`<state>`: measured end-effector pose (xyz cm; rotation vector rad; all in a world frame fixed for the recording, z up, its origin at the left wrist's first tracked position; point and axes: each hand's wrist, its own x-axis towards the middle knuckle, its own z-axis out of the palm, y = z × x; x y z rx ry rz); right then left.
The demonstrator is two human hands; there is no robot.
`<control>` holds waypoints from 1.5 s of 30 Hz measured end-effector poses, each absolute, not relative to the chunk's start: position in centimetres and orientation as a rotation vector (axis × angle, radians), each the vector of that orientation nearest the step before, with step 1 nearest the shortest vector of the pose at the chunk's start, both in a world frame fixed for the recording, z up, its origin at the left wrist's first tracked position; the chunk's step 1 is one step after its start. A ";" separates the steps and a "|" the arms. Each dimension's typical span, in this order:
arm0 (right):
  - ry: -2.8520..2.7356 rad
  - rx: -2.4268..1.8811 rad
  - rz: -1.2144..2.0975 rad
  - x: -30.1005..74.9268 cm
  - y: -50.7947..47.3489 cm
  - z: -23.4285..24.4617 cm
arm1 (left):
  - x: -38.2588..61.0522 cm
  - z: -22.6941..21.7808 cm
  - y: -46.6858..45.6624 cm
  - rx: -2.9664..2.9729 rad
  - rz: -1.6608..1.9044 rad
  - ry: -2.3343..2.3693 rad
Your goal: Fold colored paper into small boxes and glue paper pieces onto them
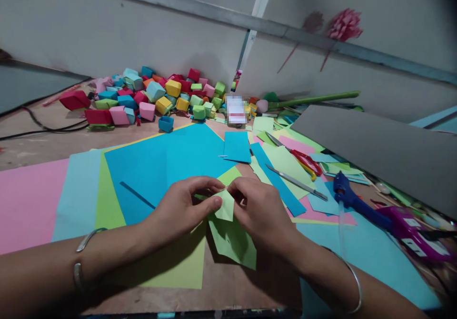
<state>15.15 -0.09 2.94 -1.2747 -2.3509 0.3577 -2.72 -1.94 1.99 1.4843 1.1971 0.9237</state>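
Both my hands meet over a small light green paper piece [225, 208] near the front of the wooden table. My left hand [182, 209] pinches its left side, thumb pressed on the fold. My right hand [262, 212] grips its right side with curled fingers. The folded piece stands just above a larger green sheet [233, 243] and a big blue sheet [160, 166] lying flat. Each wrist wears a thin metal bangle.
A heap of folded paper cubes [157, 95] in many colours lies at the back. Red-handled scissors [303, 159], a metal blade [296, 182], a blue glue gun [353, 200] and a purple one [410, 228] lie to the right beside a grey board [378, 147]. Pink paper [28, 200] sits left.
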 end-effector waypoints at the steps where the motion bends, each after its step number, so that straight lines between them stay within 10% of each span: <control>1: -2.359 -1.267 0.327 15.2 -0.1 2.9 | -2.7 1.9 -2.0 1.509 0.933 1.210; 45: -2.644 -1.345 0.233 14.9 0.3 2.8 | -2.9 1.4 -2.0 1.913 0.951 1.272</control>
